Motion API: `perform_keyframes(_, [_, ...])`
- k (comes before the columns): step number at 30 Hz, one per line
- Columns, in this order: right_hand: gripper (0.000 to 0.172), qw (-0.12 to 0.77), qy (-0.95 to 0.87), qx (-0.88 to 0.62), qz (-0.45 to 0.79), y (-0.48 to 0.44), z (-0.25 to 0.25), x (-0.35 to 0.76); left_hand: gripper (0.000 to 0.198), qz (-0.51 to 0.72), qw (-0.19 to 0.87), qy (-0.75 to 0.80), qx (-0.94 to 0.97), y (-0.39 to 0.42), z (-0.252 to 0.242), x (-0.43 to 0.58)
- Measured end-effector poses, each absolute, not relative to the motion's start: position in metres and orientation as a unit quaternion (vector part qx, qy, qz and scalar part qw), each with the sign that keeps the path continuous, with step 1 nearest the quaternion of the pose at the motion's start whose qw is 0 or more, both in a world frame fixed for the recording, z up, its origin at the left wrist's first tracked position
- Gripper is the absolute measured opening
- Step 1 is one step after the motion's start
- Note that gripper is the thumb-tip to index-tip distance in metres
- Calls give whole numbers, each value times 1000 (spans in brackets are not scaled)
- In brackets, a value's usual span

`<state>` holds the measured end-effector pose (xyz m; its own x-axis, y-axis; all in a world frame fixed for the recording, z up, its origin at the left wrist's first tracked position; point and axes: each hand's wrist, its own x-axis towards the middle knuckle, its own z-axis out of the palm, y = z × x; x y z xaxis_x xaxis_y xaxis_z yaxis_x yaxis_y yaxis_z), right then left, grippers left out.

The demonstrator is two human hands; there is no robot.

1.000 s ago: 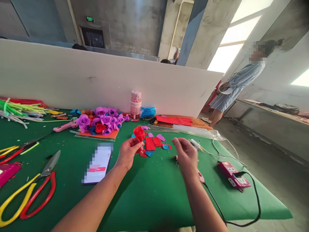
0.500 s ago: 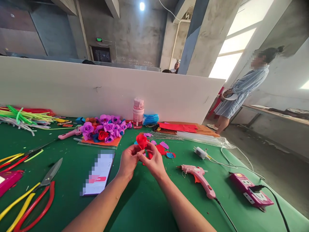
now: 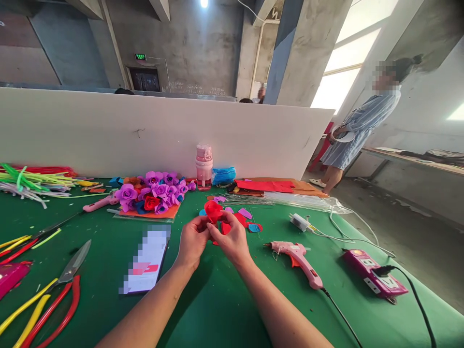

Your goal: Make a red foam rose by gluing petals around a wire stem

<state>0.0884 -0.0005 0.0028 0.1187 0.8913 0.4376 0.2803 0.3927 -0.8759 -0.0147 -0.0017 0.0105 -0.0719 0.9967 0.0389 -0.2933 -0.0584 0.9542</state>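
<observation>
Just above the green table (image 3: 217, 314), both my hands meet at a red artificial flower (image 3: 213, 210). My left hand (image 3: 194, 241) pinches its lower part, fingers closed. From the other side my right hand (image 3: 231, 237) grips it too, thumb and fingers at the base of the petals. What lies between the fingertips is hidden. Loose petals (image 3: 245, 212) in red, purple and blue lie behind and beside my right hand. A phone (image 3: 147, 261) rests left of my left hand, and a pink glue gun (image 3: 299, 258) to the right of my right forearm.
Purple and red flowers (image 3: 163, 191) are heaped behind the phone. Shears (image 3: 74, 263) and pipe cleaners (image 3: 32, 179) lie left. A pink bottle (image 3: 204, 166) stands before the white board (image 3: 163, 130). On the right are a power strip (image 3: 375, 275), cords and a standing person (image 3: 366, 121).
The view has shifted slightly. Between my fingers the red flower has tilted a little, and its cupped top shows more. Both hands keep hold of it.
</observation>
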Motion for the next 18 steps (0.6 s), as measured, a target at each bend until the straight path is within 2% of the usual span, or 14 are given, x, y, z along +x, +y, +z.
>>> perform_keyframes(18, [19,580,-589,-487,280,2,1,92,26,589,563,404,416,-3,12,-14])
